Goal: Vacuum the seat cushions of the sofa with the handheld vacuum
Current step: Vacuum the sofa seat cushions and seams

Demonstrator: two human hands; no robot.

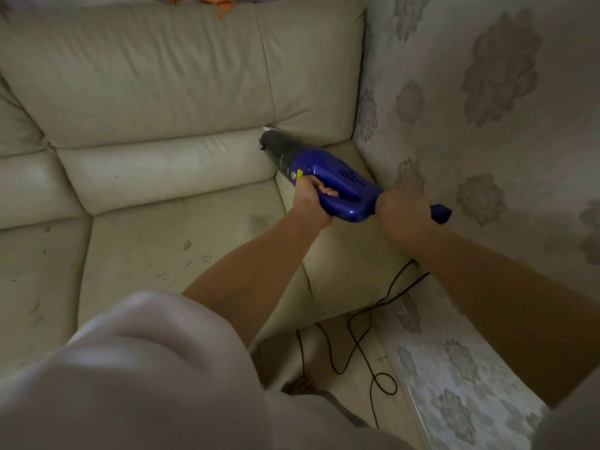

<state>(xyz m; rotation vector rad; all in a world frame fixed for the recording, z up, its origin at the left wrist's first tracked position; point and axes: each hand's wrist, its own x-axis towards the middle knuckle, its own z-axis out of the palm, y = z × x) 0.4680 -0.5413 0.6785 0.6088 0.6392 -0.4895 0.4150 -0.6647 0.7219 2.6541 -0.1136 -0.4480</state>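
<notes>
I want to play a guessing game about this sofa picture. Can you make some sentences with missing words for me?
1. The vacuum is coloured ____.
2. The left hand grips the vacuum's ____.
3. The nozzle pokes into the sofa's ____, beside the flowery wall.
4. A black ____ lies looped on the floor.

Missing words: blue; handle; corner; cord

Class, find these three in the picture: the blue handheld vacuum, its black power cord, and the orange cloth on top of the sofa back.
Blue handheld vacuum [337, 183], head view: on the blue plastic body.
Black power cord [352, 347], head view: on the slack stretch above the floor.
Orange cloth [217, 1], head view: on the fold at the sofa's top edge.
</notes>
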